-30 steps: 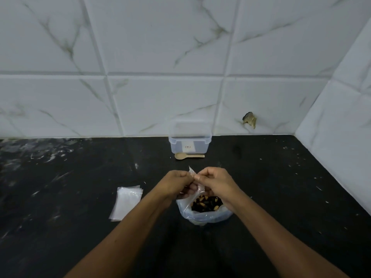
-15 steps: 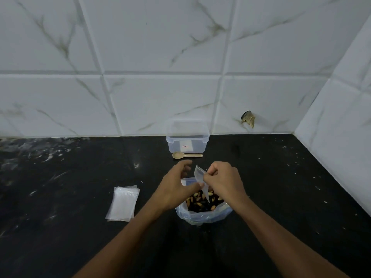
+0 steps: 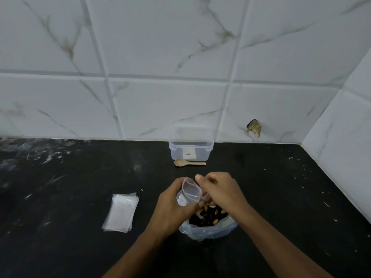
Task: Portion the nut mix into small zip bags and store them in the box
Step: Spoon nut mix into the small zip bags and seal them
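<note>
Left hand (image 3: 172,207), lower centre of the frame: fingers and thumb curling round a small zip bag (image 3: 191,190), holding it upright with its mouth gaping. Right hand (image 3: 219,190), just right of it: fingers bent together at the bag's right edge, thumb pointing up; whether they are pinching the bag or a nut I cannot tell. Nut mix (image 3: 208,215): sitting in a large clear bag (image 3: 206,230) directly below both hands, mouth rolled open, pale and dark pieces showing. Stack of zip bags (image 3: 121,212): lying flat at centre left, well apart from the hands. Box (image 3: 190,149): clear plastic with a white label, standing at upper centre against the wall; whether a lid is on it I cannot tell. Spoon (image 3: 188,163): tan, lying just in front of the box, bowl to the left. Counter (image 3: 70,177): black, carrying pale scuffs at the far left and specks at the right. Wall (image 3: 160,57): white marbled tiles filling the upper half, with a chipped hole (image 3: 254,127) at centre right.
</note>
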`<state>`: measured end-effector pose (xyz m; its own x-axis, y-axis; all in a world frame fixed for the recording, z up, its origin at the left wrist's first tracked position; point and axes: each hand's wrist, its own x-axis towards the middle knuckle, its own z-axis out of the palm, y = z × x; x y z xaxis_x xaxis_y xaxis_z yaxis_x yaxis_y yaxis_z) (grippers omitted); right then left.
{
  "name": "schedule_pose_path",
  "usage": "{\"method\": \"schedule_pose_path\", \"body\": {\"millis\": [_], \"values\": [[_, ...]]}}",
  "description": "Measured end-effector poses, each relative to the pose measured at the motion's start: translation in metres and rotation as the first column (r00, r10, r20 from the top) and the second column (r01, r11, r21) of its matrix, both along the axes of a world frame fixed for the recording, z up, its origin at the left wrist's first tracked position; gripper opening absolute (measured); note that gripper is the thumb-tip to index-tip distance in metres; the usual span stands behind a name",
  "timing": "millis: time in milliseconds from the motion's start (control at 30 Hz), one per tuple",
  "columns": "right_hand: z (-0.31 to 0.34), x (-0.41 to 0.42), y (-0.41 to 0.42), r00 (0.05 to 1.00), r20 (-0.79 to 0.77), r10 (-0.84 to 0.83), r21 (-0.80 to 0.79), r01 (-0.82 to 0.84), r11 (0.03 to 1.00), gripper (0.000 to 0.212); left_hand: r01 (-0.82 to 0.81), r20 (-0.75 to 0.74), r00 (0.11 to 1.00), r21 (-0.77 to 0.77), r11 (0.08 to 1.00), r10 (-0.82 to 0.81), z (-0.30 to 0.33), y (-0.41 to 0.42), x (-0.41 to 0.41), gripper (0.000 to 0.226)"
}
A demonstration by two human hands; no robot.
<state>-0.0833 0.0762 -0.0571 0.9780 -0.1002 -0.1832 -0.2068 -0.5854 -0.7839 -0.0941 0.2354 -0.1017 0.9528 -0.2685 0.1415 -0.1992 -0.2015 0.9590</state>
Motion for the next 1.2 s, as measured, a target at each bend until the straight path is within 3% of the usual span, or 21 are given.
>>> {"method": "schedule_pose_path", "body": {"millis": [100,200,433,633,800,1000,1200], "values": [[-0.007,0.024,-0.007,0.998,0.057,-0.035,-0.033,0.037,0.999,0.021,-0.003,-0.024,1.0,-0.001,1.0,0.003,-0.003,0.004,-0.001,0.049],[-0.027,0.063,-0.012,0.995,0.098,-0.012,-0.186,0.031,0.982,0.01,0.012,-0.044,0.999,0.023,1.0,-0.011,-0.003,0.007,-0.002,0.056],[-0.088,0.14,-0.01,0.993,0.055,0.108,-0.483,-0.069,0.873,0.023,0.019,-0.11,0.994,-0.008,1.0,-0.02,-0.001,0.015,-0.004,0.064],[-0.114,0.171,-0.008,0.977,-0.042,0.208,-0.661,-0.184,0.727,0.023,-0.047,-0.071,0.996,0.01,0.999,0.047,-0.01,0.024,-0.004,0.069],[-0.126,0.18,-0.01,0.967,-0.092,0.237,-0.724,-0.228,0.651,0.02,-0.051,-0.053,0.997,0.028,0.998,0.052,-0.009,0.027,-0.001,0.069],[-0.133,0.18,-0.01,0.958,-0.045,0.285,-0.766,-0.216,0.605,0.014,-0.05,-0.048,0.997,0.047,0.998,0.052,-0.008,0.029,0.001,0.07],[-0.115,0.165,-0.014,0.951,0.094,0.296,-0.75,-0.127,0.649,0.017,-0.028,-0.072,0.997,0.034,0.999,0.03,-0.002,0.03,0.001,0.069]]}}
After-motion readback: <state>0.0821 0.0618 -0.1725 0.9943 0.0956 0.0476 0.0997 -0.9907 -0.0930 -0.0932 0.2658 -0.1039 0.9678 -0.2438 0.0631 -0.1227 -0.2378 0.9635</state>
